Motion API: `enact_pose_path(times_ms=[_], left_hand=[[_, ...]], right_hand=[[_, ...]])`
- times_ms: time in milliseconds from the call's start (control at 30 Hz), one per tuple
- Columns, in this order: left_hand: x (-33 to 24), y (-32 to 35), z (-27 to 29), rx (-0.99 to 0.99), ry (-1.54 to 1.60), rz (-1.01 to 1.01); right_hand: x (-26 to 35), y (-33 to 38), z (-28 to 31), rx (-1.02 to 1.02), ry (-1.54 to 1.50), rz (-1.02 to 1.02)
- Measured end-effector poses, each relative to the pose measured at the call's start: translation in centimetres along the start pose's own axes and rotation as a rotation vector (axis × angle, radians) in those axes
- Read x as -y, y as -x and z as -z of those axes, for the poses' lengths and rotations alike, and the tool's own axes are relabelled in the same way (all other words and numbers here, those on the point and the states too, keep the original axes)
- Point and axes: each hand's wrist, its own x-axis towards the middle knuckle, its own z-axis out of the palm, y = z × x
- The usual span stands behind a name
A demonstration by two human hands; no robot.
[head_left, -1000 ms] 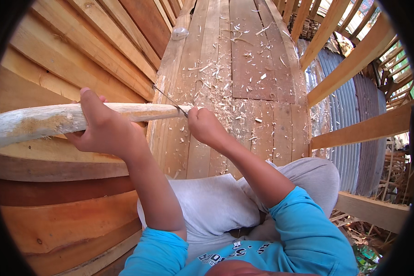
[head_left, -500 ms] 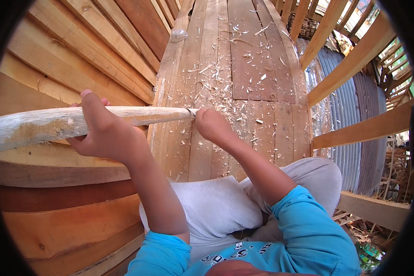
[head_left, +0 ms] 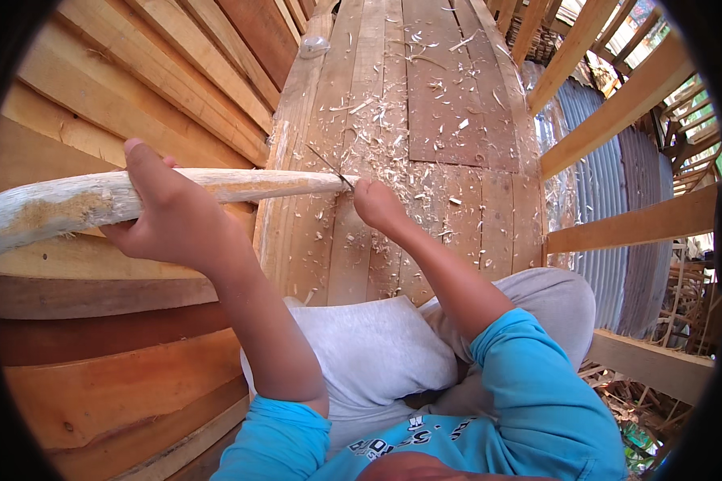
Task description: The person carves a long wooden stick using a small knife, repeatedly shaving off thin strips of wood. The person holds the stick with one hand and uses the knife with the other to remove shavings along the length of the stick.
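A long, pale, peeled wooden pole (head_left: pixel 253 184) reaches in from the left edge and narrows toward the middle of the view. My left hand (head_left: pixel 168 208) is closed around its thicker part, with the thumb along the far side. At the thin end, my right hand (head_left: pixel 379 205) is a closed fist around a knife. The knife's slim dark blade (head_left: pixel 329 165) slants up and left from the fist and crosses the pole's tip. My fist hides its handle. Tan patches with the surface cut away show along the pole.
Curled wood shavings (head_left: pixel 385 120) litter the plank floor (head_left: pixel 441 210) ahead. A slatted board wall (head_left: pixel 128 321) rises on the left. Wooden rails (head_left: pixel 634 220) stand on the right, with corrugated metal sheets (head_left: pixel 594 160) beyond. A clear plastic item (head_left: pixel 314 46) lies by the wall.
The pole's thin end has shifted slightly up and right, along with both hands. The knife has turned, so more of its blade now shows beyond the pole.
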Motion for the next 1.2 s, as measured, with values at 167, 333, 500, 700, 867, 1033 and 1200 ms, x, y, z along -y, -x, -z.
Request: enact_pose_path(times_ms=[167, 333, 500, 700, 867, 1033, 1200], left_hand=[[0.5, -1.7, 2.0, 0.233, 0.054, 0.086], [0.4, -2.8, 4.0, 0.457, -0.011, 0.131], [0.2, -3.8, 4.3, 0.608, -0.102, 0.017], [2.3, -2.4, 2.6, 0.49, 0.303, 0.165], [1.8, -0.5, 0.3, 0.356, 0.338, 0.12], [1.6, 0.4, 0.3, 0.336, 0.238, 0.047], [1.4, 0.6, 0.2, 0.355, 0.278, 0.06]], right_hand=[[2.1, 1.1, -0.3, 0.059, 0.113, 0.008], [4.2, 2.3, 1.0, 0.166, -0.014, 0.083], [2.2, 1.3, 0.5, 0.132, -0.078, 0.032], [6.0, 3.9, 0.6, 0.088, -0.043, 0.239], [-3.2, -1.4, -0.8, -0.002, 0.057, 0.054], [6.5, 3.8, 1.8, 0.085, -0.119, 0.294], [4.4, 2.4, 1.1, 0.089, -0.187, 0.198]])
